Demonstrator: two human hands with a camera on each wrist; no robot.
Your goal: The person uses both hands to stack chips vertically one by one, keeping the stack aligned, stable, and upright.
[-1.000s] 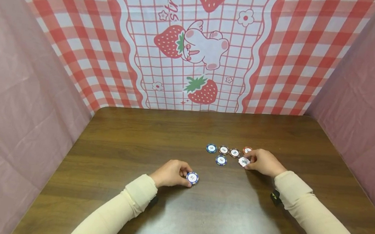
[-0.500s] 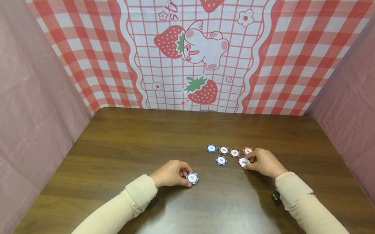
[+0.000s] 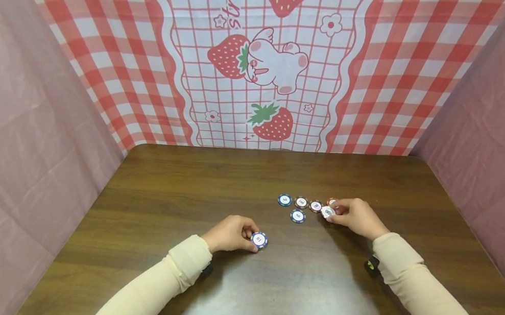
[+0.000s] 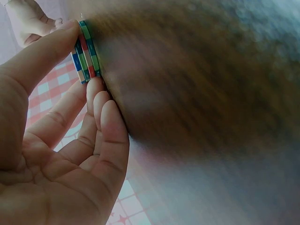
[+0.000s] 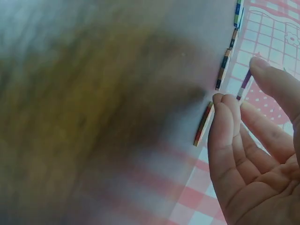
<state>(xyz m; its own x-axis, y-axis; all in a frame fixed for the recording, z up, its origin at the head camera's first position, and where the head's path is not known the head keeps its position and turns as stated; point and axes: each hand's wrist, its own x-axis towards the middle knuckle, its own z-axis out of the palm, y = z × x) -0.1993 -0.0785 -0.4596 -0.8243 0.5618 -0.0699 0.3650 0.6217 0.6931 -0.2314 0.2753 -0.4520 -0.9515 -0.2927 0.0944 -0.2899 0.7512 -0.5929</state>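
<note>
My left hand pinches a short stack of poker chips with a blue-edged chip on top, at the middle of the table. In the left wrist view, the stack shows several striped edges between thumb and fingers. My right hand pinches a white-faced chip, tilted, in front of an orange-red chip that it partly covers. The right wrist view shows this chip held off the table, between thumb and fingers.
Left of my right hand, a blue-green chip and two dark brown chips lie in a row, with a blue chip in front of them. A checked cloth hangs behind the wooden table.
My right hand has moved the white-faced chip slightly back and to the left, closer to the brown chips, and covers more of the orange-red one. My left hand has stayed still.
</note>
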